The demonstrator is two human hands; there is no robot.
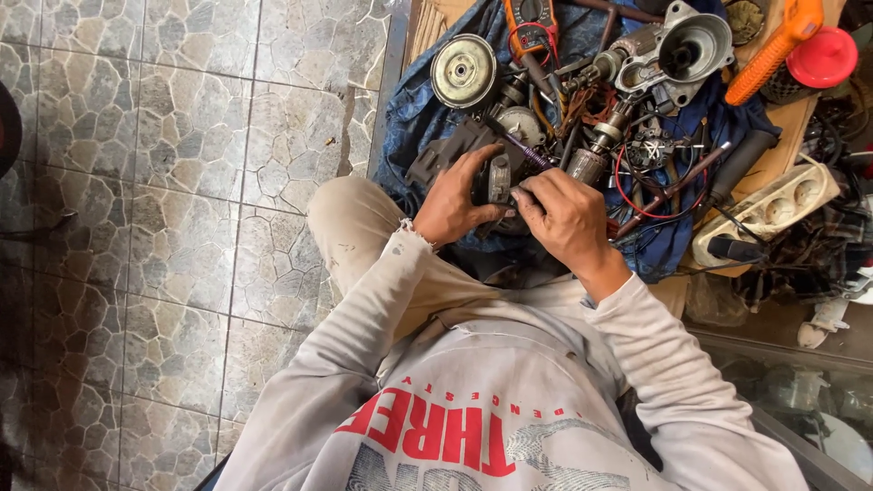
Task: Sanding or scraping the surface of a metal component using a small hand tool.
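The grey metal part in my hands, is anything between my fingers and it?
Nothing visible. The left hand grips the grey metal part directly, and the right hand pinches it from the other side, touching it.

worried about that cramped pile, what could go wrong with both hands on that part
The left hand and right hand grip a small dark motor part over a crowded blue cloth. A slip of the screwdriver could jab a finger. Loose red wires might snag the right hand. A dropped piece could vanish among the parts, or the round metal disc could get knocked onto the tiled floor.
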